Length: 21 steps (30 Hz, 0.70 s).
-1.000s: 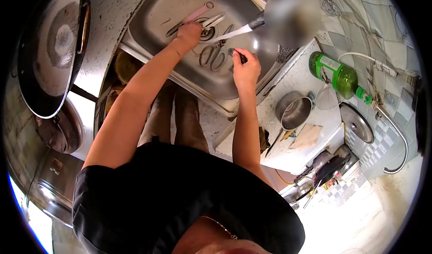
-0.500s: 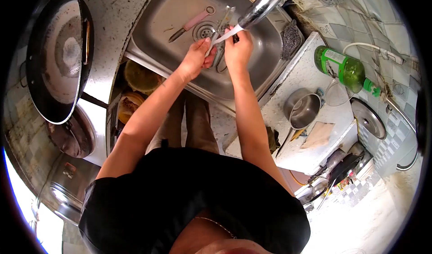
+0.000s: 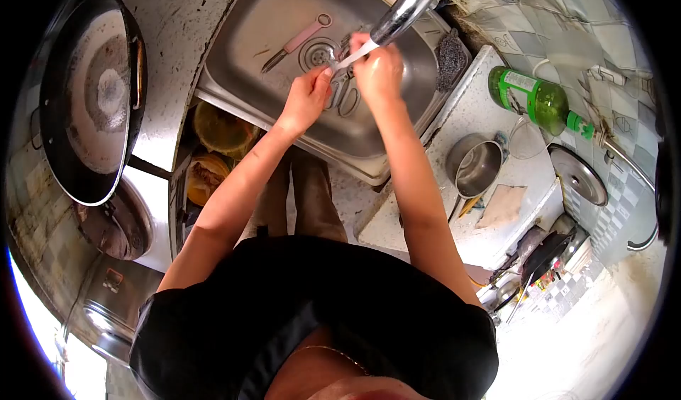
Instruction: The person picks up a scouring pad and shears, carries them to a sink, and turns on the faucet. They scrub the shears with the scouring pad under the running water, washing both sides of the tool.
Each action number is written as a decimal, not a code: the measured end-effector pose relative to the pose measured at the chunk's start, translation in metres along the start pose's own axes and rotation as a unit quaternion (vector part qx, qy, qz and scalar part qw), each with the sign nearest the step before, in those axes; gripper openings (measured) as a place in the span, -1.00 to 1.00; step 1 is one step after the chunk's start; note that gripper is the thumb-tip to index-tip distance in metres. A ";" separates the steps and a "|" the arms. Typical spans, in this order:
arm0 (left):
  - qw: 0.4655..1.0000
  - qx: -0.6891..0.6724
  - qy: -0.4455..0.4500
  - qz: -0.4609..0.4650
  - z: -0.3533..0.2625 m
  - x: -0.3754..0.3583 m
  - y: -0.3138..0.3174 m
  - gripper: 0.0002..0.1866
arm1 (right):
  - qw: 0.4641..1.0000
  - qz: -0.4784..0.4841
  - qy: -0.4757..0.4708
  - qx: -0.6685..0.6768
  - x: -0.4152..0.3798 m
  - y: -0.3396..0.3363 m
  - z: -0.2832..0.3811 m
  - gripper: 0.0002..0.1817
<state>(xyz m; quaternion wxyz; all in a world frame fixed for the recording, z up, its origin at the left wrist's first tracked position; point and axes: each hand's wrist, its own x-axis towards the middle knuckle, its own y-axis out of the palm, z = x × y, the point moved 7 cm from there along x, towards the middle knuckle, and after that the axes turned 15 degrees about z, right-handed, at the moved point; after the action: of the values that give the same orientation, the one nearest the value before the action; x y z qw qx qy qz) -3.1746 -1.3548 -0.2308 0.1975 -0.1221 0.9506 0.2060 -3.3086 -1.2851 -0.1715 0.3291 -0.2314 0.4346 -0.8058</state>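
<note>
My left hand [image 3: 306,101] is closed, thumb against fingers, over the steel sink [image 3: 245,81]. It grips something thin and silvery that I cannot make out under the running water [image 3: 355,57]. Right beside the stream, my right hand [image 3: 379,75] is curled and blurred by motion; whatever its fingers hold is hidden. Beneath and between the hands lie scissors [image 3: 347,103], loop handles toward me. A knife with a pink handle [image 3: 306,34] rests on the sink floor left of the drain [image 3: 319,54]. The chrome faucet [image 3: 406,11] reaches in above.
A dark scouring pad [image 3: 452,59] sits at the sink's right corner. On the right counter [image 3: 433,187] are a small saucepan [image 3: 477,166] and a green bottle [image 3: 532,98] lying on its side. A large wok [image 3: 85,109] stands at the left.
My right hand has moved slightly right and blurred. My left hand has turned, and the silvery piece in it shows less. More of the scissors' handles is visible. The view has shifted slightly.
</note>
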 end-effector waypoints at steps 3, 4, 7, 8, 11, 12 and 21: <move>1.000 0.021 -0.006 0.011 0.006 -0.002 0.000 -0.67 | 0.999 0.026 0.037 -0.013 0.008 0.001 -0.009 -0.92; 1.000 0.025 -0.008 0.017 0.007 -0.003 -0.001 -0.67 | 0.996 0.079 -0.003 0.030 -0.001 0.009 0.007 -0.93; 0.998 0.050 0.017 -0.019 0.002 -0.003 -0.007 -0.68 | 0.998 0.061 -0.028 0.019 -0.005 0.008 0.000 -0.95; 0.999 0.049 0.019 0.002 0.001 -0.007 -0.002 -0.68 | 0.999 0.039 0.006 0.019 0.004 0.001 -0.010 -0.95; 0.999 0.020 0.002 0.026 -0.003 -0.005 0.002 -0.68 | 0.996 0.060 0.000 0.066 -0.004 -0.001 0.005 -0.94; 0.999 0.043 0.011 0.020 -0.004 -0.005 -0.002 -0.68 | 0.997 0.047 -0.029 0.058 -0.008 0.002 0.015 -0.94; 0.998 -0.018 -0.030 0.053 0.003 -0.009 0.002 -0.70 | 0.996 0.043 -0.031 0.074 -0.010 -0.003 0.005 -0.92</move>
<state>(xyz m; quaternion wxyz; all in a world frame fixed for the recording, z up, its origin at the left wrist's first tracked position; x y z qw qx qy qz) -3.1662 -1.3504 -0.2291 0.2128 -0.0683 0.9455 0.2368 -3.2997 -1.2797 -0.1676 0.3934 -0.2127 0.3730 -0.8130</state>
